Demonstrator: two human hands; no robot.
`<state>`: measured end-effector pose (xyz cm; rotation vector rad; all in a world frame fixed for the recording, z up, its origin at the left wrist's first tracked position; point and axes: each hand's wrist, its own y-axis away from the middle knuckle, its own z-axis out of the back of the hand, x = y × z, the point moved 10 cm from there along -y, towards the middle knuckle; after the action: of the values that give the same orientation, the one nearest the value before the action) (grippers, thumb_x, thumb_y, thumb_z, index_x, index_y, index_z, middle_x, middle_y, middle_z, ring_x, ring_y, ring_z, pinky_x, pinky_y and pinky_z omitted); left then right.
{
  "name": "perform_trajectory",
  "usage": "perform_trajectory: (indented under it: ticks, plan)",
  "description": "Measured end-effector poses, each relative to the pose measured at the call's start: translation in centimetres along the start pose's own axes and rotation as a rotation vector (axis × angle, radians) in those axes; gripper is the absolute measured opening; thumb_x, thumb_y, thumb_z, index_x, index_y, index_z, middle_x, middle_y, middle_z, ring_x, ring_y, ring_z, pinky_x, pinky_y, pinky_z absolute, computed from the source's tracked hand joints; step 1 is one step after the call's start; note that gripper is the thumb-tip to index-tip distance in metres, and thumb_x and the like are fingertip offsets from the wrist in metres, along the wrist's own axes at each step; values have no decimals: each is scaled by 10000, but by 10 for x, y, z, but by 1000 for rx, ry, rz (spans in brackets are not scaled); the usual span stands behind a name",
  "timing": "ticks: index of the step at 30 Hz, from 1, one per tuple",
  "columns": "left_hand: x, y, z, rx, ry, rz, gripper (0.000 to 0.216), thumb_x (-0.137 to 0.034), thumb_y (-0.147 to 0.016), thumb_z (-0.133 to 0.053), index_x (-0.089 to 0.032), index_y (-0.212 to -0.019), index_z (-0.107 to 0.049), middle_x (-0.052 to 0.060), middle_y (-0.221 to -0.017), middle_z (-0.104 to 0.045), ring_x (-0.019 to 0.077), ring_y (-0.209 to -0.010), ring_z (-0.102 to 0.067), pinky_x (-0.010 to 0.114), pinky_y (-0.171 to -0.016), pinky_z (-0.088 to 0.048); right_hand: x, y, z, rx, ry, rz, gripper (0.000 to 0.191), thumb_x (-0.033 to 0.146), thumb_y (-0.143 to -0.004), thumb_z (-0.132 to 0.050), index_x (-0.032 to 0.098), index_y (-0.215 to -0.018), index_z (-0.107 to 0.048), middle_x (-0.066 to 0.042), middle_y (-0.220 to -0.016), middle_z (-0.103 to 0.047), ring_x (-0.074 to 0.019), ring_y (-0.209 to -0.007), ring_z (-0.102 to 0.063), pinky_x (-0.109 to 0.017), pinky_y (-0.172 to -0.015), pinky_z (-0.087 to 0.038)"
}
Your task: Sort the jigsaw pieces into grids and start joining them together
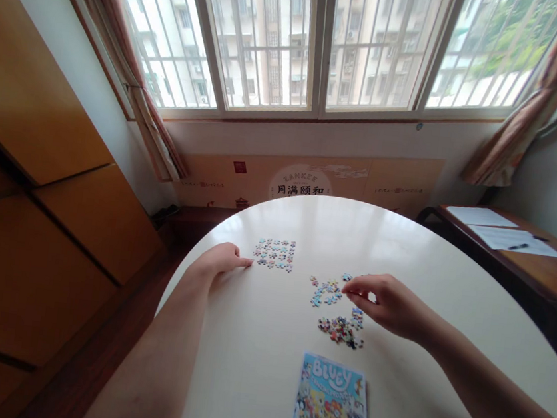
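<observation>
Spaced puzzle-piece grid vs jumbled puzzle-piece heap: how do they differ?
The pale, spaced-out puzzle-piece grid lies in rows; the darker, multicoloured puzzle-piece heap is jumbled. Grid pieces mostly show gaps between them; heap pieces crowd together. Both hold small knobbed pieces on the glossy white table.

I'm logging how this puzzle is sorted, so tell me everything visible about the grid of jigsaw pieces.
The grid of jigsaw pieces is made of small, flat, separate pieces with rounded tabs, in roughly four rows. They look like printed cardboard, pale blue and pinkish; their pictures are too small to read. It lies flat on the white table. The left hand points at its lower-left edge; whether they touch is unclear.
</observation>
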<state>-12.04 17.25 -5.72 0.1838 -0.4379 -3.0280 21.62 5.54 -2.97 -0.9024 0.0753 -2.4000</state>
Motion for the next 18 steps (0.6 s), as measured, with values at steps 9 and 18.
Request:
perform_trajectory:
  ticks: [9,18]
  plan:
    - [-4,1,3,-36,-11,15,483,-667,-728,-608,-199,-821,-686,78,-972,-747,251,-856,-663,303,-615,-388,3,0,0,2,-11,7,226,282,-924,-558,211,-989,-762,-42,-846,-747,-152,-713,-662,-282,-682,-499]
    - [1,2,5,-42,66,62,561,-669,-845,-444,-180,-869,-719,124,-1051,-745,285,-896,-685,321,-719,-466,0,0,1,5,0,-8,223,282,-915,-556,222,-980,-760,-33,-847,-751,-152,-722,-672,-279,-686,-505]
